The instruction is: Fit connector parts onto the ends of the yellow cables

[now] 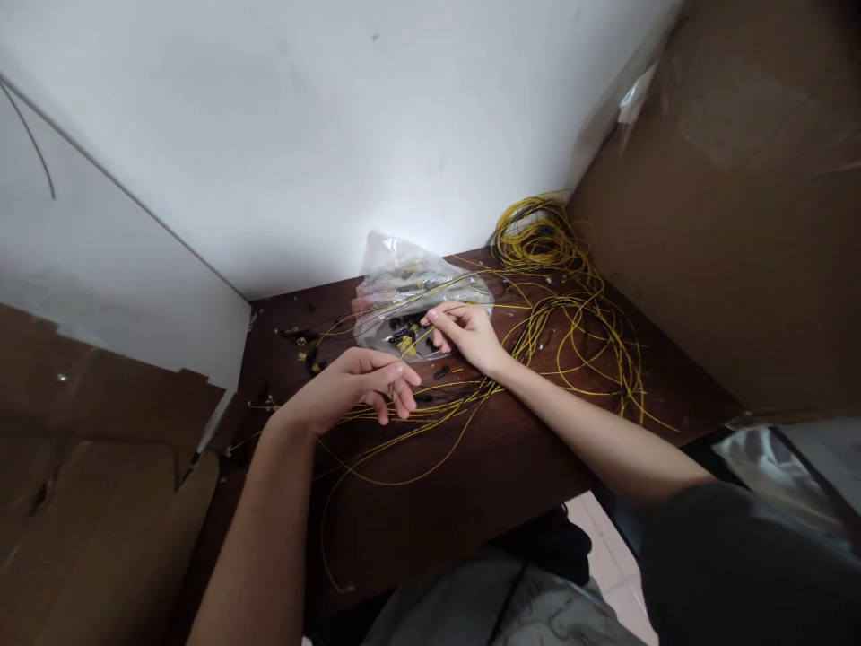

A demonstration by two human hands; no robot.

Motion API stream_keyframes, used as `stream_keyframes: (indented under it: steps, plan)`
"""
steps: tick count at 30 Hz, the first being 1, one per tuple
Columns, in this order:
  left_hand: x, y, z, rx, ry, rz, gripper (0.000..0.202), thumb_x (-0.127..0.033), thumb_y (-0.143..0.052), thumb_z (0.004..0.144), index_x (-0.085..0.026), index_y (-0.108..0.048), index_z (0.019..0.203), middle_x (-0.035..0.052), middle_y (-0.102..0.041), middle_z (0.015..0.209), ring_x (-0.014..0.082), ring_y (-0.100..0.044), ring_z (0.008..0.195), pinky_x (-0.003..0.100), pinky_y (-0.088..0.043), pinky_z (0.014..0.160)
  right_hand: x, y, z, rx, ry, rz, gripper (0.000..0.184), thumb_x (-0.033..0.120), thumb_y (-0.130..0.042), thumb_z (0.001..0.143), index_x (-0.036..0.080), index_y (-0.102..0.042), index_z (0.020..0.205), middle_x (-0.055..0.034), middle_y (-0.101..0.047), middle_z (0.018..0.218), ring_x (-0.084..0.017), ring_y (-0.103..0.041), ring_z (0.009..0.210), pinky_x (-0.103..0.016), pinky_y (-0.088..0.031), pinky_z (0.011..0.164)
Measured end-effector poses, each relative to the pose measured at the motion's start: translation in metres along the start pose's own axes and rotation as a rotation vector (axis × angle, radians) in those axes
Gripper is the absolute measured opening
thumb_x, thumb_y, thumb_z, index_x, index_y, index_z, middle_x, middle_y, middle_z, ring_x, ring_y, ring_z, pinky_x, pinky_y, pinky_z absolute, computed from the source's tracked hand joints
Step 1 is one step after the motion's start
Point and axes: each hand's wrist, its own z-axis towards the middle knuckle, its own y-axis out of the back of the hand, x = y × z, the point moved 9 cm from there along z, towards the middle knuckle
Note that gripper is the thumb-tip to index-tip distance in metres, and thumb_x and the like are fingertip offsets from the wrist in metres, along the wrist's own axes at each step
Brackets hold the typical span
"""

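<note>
My left hand (356, 384) is pinched, thumb against index finger, on a thin yellow wire, with the other fingers loosely curled. Just beyond it to the right, my right hand (469, 337) pinches the same yellow wire, as far as I can see, in front of a clear plastic bag (377, 260). Small black connectors (407, 319) and yellow pieces (406, 344) lie in or on the bag. Beneath my left hand, a bundle of yellow and black wires (450, 409) runs across the dark wooden table (498, 467).
A large coil of yellow wire (538, 238) sits at the back right. Looser wire loops (622, 363) spread in front of it. Cardboard (733, 215) walls the right side, more cardboard (100, 511) the left. A white wall (323, 135) closes the back. Small black parts (310, 355) lie left.
</note>
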Motion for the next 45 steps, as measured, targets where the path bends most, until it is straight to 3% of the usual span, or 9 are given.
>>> stream_keyframes:
  steps: [6,10,14,18,23,35,38,45]
  plan:
    - [-0.004,0.002,-0.001,-0.027,-0.034,-0.002,0.027,-0.034,-0.052,0.085,-0.009,-0.063,0.088,0.0096,-0.066,0.076,0.0151,-0.063,0.067,0.022,-0.05,0.054,0.001,-0.001,0.0,-0.004,-0.021,0.006,0.037,0.048,-0.05,0.083,0.013,-0.063,0.079,0.0033,-0.054,0.052,-0.005,-0.047,0.04,-0.017,-0.039,0.041]
    - [-0.014,0.013,-0.003,-0.168,-0.11,0.04,0.027,-0.034,-0.053,0.084,-0.01,-0.065,0.085,0.0095,-0.066,0.083,0.0138,-0.06,0.072,0.022,-0.049,0.06,0.003,-0.004,0.0,0.032,-0.042,0.01,0.037,0.049,-0.052,0.081,0.014,-0.061,0.087,0.0037,-0.055,0.053,-0.005,-0.048,0.043,-0.018,-0.041,0.044]
    - [-0.023,0.023,-0.005,-0.309,-0.189,0.158,0.025,-0.034,-0.054,0.083,-0.013,-0.067,0.084,0.0033,-0.062,0.073,0.0072,-0.05,0.058,0.018,-0.042,0.055,0.008,-0.015,-0.004,0.159,-0.048,-0.054,0.034,0.046,-0.054,0.081,0.013,-0.061,0.088,0.0018,-0.058,0.059,-0.007,-0.052,0.05,-0.02,-0.045,0.05]
    - [-0.028,0.024,-0.005,-0.361,-0.239,0.247,0.024,-0.033,-0.053,0.084,-0.013,-0.066,0.08,-0.0008,-0.054,0.06,0.0068,-0.047,0.057,0.017,-0.037,0.052,0.02,-0.03,-0.011,0.325,0.016,-0.201,0.031,0.041,-0.054,0.082,0.012,-0.064,0.075,-0.0024,-0.062,0.064,-0.009,-0.055,0.057,-0.022,-0.045,0.056]
    - [-0.031,0.02,-0.004,-0.377,-0.253,0.194,0.021,-0.03,-0.056,0.081,-0.012,-0.065,0.077,0.0011,-0.057,0.066,0.0081,-0.05,0.06,0.018,-0.039,0.055,0.036,-0.056,-0.025,0.509,0.183,-0.306,0.022,0.033,-0.056,0.083,0.014,-0.067,0.081,-0.0033,-0.066,0.076,-0.01,-0.055,0.065,-0.023,-0.042,0.062]
    - [-0.039,0.041,-0.015,-0.637,-0.351,0.231,0.02,-0.03,-0.058,0.079,-0.013,-0.067,0.083,-0.0011,-0.054,0.057,0.0079,-0.05,0.053,0.02,-0.042,0.057,0.049,-0.059,-0.031,0.584,0.273,-0.495,0.023,0.029,-0.055,0.084,0.015,-0.065,0.069,-0.0002,-0.056,0.063,-0.008,-0.046,0.055,-0.022,-0.037,0.057]
    - [-0.041,0.039,-0.016,-0.626,-0.35,0.245,0.02,-0.031,-0.058,0.078,-0.012,-0.067,0.081,-0.0007,-0.056,0.057,0.0088,-0.052,0.054,0.021,-0.044,0.057,0.051,-0.057,-0.031,0.596,0.267,-0.5,0.022,0.029,-0.055,0.084,0.016,-0.065,0.069,0.0003,-0.055,0.062,-0.008,-0.046,0.055,-0.023,-0.037,0.057]
    - [-0.031,0.02,-0.004,-0.363,-0.232,0.305,0.018,-0.029,-0.062,0.075,-0.011,-0.067,0.078,0.0022,-0.062,0.065,0.01,-0.055,0.059,0.02,-0.043,0.058,0.051,-0.057,-0.031,0.604,0.264,-0.514,0.016,0.027,-0.058,0.082,0.015,-0.067,0.075,-0.0015,-0.058,0.069,-0.009,-0.048,0.059,-0.023,-0.038,0.059]
